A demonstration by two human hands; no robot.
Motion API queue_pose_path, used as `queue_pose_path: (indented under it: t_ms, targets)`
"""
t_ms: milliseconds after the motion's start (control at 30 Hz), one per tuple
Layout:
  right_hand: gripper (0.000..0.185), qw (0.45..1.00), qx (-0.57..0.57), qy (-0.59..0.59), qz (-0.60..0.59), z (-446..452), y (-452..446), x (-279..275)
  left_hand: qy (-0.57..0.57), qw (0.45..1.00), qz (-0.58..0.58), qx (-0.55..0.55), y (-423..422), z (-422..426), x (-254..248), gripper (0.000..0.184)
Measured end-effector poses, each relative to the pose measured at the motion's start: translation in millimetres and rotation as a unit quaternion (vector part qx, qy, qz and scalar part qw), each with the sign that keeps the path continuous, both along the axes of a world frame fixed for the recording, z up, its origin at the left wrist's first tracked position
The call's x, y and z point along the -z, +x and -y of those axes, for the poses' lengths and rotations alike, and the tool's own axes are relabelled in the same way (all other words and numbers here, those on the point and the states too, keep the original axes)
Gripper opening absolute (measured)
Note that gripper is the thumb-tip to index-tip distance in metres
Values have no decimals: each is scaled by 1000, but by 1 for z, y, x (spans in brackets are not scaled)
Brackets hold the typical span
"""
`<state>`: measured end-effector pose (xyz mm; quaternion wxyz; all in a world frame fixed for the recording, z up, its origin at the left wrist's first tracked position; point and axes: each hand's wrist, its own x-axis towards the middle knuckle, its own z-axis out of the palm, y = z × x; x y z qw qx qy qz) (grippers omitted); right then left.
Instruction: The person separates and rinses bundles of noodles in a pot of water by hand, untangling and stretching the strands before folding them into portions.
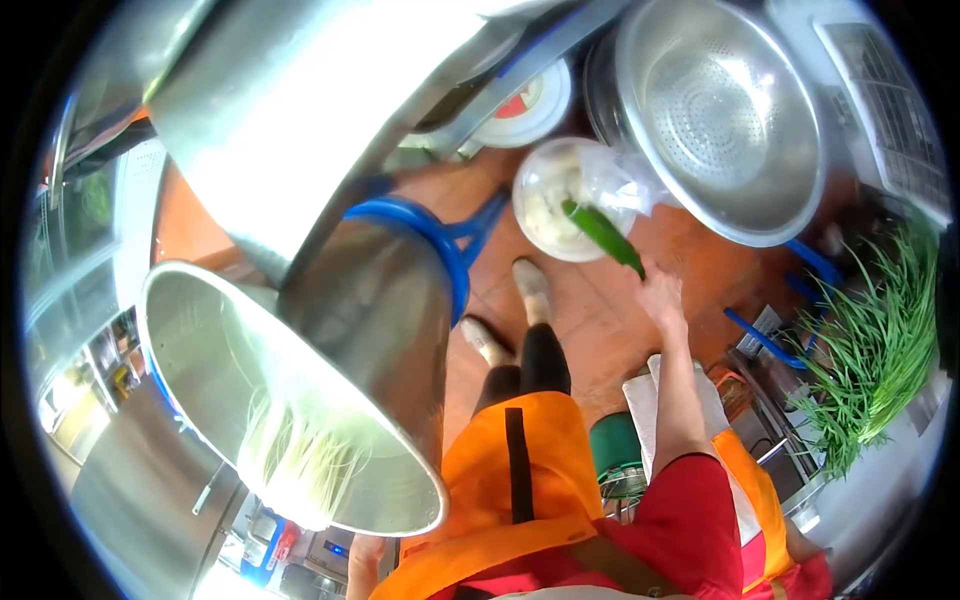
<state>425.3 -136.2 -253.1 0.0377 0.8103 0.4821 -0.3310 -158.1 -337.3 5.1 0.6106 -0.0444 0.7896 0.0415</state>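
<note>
My right hand [660, 293] is stretched out over the floor, closed around one end of a long green vegetable [604, 236] that may be a cucumber or a large pepper. The vegetable's far end lies in front of a round white tub [550, 238] with pale contents and a clear plastic bag [620, 180]. At the bottom edge, only part of my left hand [366, 562] shows, close to the rim of a tall metal pot [385, 290]. Its fingers are hidden. Pale thin strands [300, 455] hang or lie inside the pot.
A large metal colander [715, 120] stands beyond the tub. A blue plastic stool [415, 215] is by the pot. Long green stalks [880, 350] lie at right. A steel surface [300, 110] juts in at upper left. Another person's orange and red clothing [755, 490] shows at lower right.
</note>
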Motion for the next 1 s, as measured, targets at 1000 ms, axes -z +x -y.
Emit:
queue_pose_path:
  t_ms: [1000]
  targets:
    - [67,952,219,-163,-137,-94,-146,177,-13,1000,0,4,-17,2,2,11]
